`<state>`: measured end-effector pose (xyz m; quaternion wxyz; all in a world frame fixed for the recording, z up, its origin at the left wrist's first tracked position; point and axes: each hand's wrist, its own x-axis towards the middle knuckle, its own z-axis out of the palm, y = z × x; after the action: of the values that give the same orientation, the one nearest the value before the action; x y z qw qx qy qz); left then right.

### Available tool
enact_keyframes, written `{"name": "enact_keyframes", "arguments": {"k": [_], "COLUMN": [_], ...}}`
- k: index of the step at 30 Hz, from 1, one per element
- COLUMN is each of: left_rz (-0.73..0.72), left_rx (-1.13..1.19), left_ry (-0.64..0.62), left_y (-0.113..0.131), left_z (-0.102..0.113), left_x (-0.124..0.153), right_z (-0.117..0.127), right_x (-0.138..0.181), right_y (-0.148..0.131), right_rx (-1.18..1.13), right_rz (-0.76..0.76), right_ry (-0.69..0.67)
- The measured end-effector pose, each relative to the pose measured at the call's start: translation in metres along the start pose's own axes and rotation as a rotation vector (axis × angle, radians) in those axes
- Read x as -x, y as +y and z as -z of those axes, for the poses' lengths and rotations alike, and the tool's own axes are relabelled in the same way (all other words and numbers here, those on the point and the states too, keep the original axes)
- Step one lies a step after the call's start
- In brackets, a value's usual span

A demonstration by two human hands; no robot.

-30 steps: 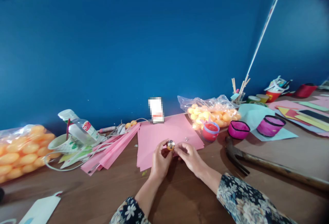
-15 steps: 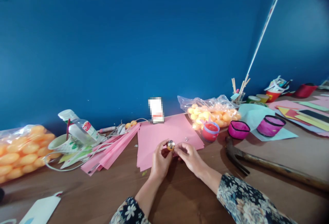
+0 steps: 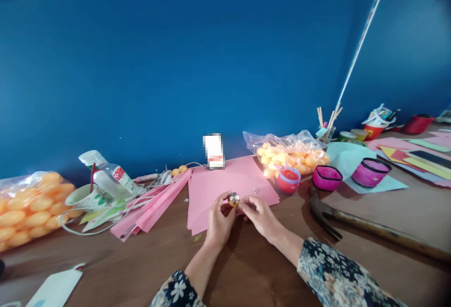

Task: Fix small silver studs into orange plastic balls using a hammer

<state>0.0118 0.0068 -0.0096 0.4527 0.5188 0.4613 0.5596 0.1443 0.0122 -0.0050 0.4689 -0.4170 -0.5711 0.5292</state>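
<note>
My left hand (image 3: 219, 220) and my right hand (image 3: 260, 214) meet over the near edge of a pink paper sheet (image 3: 229, 182) on the brown table (image 3: 246, 269). Between their fingertips sits a small round orange ball with a shiny silver patch (image 3: 233, 199). The left thumb and fingers pinch it from the left. Fingers of the right hand press against it from the right. A tiny silver piece (image 3: 255, 190) lies on the pink sheet just beyond the right hand.
A hammer (image 3: 369, 227) lies at the right. Behind it stand a red cup (image 3: 289, 180) and two magenta cups (image 3: 370, 171), with a bag of orange balls (image 3: 289, 153). Left: pink paper strips (image 3: 155, 206), a bottle (image 3: 109, 175), another bag of balls (image 3: 28, 206). A blue partition (image 3: 211, 72) stands behind.
</note>
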Motion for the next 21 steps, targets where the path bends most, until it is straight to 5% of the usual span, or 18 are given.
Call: {"name": "enact_keyframes", "arguments": {"k": [21], "left_rz": [-0.007], "left_rx": [0.001], "left_ry": [-0.016], "left_y": [0.0027], "left_z": [0.0006], "left_x": [-0.0001], "right_z": [-0.0013], "right_x": [0.0002], "right_y": [-0.0019], "right_rx": [0.004], "right_rz": [-0.015], "right_ry": [0.0]}}
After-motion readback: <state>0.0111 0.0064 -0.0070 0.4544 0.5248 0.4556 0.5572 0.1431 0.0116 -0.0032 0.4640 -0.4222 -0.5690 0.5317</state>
